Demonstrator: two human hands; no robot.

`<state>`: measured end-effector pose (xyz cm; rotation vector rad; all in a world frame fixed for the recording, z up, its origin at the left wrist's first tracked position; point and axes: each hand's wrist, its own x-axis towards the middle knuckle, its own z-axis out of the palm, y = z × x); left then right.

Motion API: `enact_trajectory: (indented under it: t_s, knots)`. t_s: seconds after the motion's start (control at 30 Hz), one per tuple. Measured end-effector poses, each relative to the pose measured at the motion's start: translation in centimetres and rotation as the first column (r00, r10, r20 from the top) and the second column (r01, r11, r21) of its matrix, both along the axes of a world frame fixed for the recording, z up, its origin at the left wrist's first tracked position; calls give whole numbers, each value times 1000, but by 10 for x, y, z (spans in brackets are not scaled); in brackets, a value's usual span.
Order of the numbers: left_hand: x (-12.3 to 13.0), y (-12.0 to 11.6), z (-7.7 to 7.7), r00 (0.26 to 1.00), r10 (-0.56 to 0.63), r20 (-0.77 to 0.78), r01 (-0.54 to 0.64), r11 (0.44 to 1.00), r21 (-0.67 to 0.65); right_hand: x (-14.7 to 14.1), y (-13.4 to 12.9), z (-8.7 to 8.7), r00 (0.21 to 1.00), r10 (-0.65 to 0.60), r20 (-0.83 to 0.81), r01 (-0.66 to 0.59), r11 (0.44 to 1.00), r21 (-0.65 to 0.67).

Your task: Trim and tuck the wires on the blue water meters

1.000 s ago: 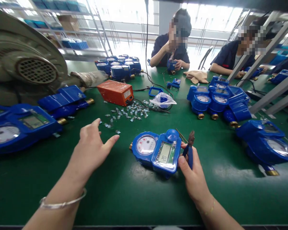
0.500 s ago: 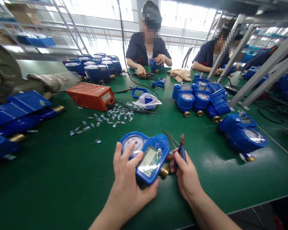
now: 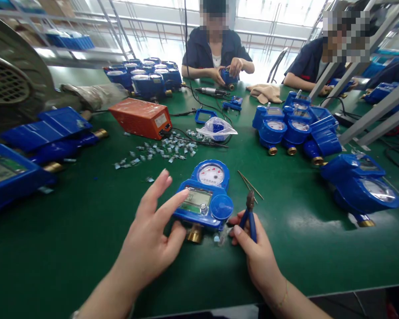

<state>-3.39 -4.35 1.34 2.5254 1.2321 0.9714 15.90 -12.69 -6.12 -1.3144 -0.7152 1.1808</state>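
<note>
Orienting meter, prob.; L hand spread at meter's left edge, R hand gripping pliers right of it; next prob. needs steadying.

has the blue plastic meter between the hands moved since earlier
Yes: the blue plastic meter has turned clockwise; its round white dial, earlier pointing left, now points toward the clear plastic bag.

Strong white light came through the large windows, which had a grey pillar between them. On the left stood a metal shelf rack, and behind the green table was a dark chair frame. Grey metal posts rose at the right side.
</note>
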Motion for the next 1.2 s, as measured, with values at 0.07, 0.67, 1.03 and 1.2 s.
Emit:
enact_trajectory:
  t_s: [0.07,0.67,1.03,1.2]
  knots:
    - [10,-37,-19,943,262,206,-290,949,124,0,-1,-1,1000,10,-14,-10,1000,29]
    - [51,-61,-49,929,293,226,25,560,-828,47,-50,36,803,546,238,-545,835,-80]
    - [53,-59,-58,841,389,376,179,456,-872,67,-14,57,552,773,314,-701,633,-328]
    - [50,-60,-63,839,371,398,198,473,-858,68,3,63,450,818,358,-741,566,-361]
